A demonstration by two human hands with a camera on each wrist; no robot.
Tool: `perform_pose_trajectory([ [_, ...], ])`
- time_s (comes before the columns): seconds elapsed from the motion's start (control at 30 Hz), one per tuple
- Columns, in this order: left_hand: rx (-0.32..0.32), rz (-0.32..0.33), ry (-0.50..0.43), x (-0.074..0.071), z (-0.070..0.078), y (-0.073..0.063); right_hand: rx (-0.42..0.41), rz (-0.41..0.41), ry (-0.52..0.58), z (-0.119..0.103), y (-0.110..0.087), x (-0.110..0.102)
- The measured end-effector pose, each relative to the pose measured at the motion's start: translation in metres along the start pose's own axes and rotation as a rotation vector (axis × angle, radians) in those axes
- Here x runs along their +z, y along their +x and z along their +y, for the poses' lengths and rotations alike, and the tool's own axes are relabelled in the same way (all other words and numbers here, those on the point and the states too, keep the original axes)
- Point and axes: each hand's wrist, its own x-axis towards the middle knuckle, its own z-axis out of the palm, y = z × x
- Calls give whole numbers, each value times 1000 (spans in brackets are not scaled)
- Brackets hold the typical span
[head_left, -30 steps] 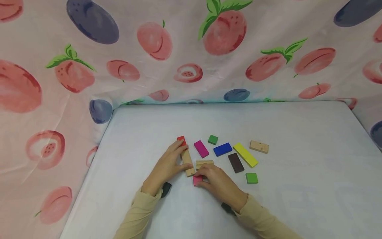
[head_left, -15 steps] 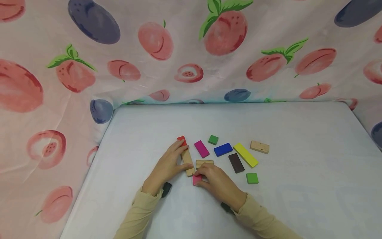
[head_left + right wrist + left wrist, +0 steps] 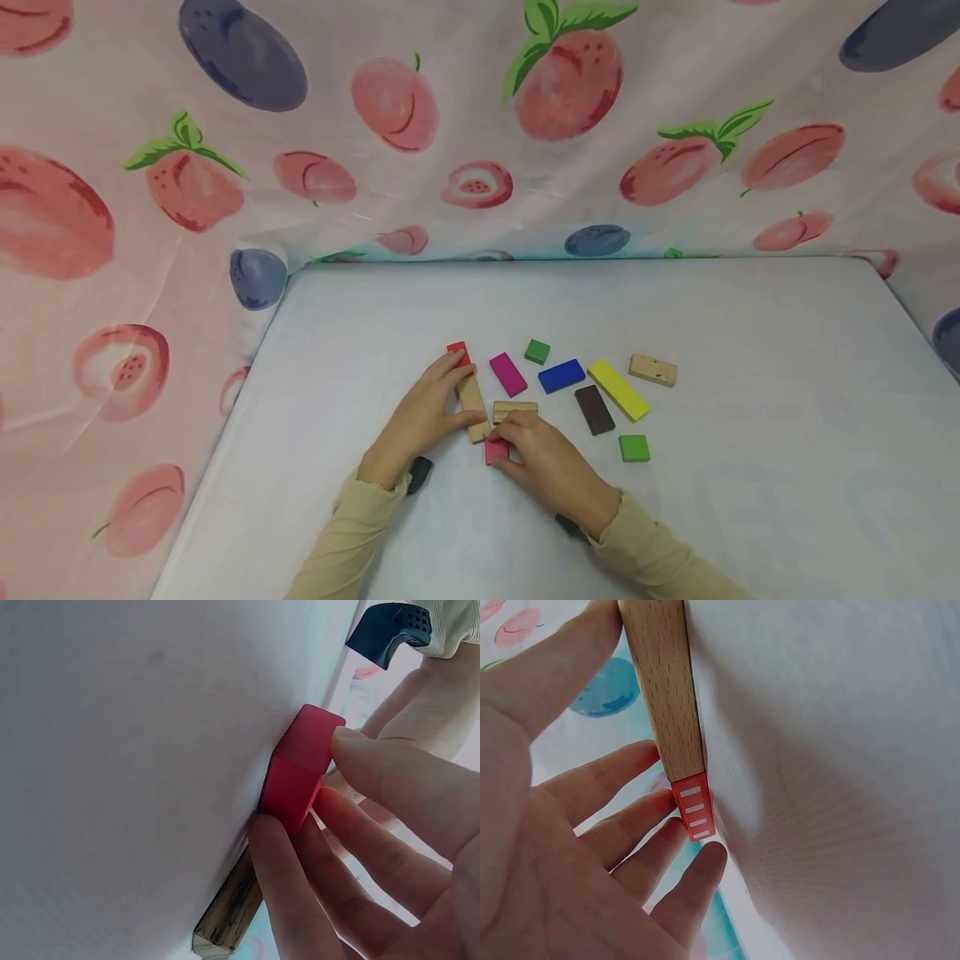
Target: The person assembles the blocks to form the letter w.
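My left hand [image 3: 420,408] rests over a long plain wooden block [image 3: 470,402] and a red block [image 3: 457,352] set end to end with it. In the left wrist view, its fairly straight fingers touch the upper side of the red block [image 3: 694,808] and wooden block [image 3: 666,697], and its thumb lies farther along the wood. My right hand [image 3: 551,458] pinches a pink block [image 3: 496,452] between thumb and fingers at the near end of the wooden one. In the right wrist view the pink block [image 3: 301,765] shows flat on the table.
A striped wooden block [image 3: 514,410] lies just beyond the right fingers. Farther off are magenta [image 3: 508,374], dark green [image 3: 537,351], blue [image 3: 562,376], dark brown [image 3: 595,410], yellow [image 3: 617,390], light green [image 3: 634,448] and wooden [image 3: 653,369] blocks. Fruit-patterned cloth [image 3: 480,125] borders the white table [image 3: 750,500].
The view has shifted very slightly. Both hands stay in place on the same blocks, with no clear movement of any block.
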Motion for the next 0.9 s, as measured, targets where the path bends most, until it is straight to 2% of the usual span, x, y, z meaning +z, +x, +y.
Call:
perform_pose_trajectory([
  [0.33, 16, 11, 4, 2, -2, 1, 10, 0, -41, -1, -1, 0],
  [0.57, 10, 10, 10, 1, -2, 1, 51, -10, -43, -2, -1, -9],
  [0.9, 3, 0, 8, 1, -2, 2, 72, 29, -31, 4, 4, -19],
])
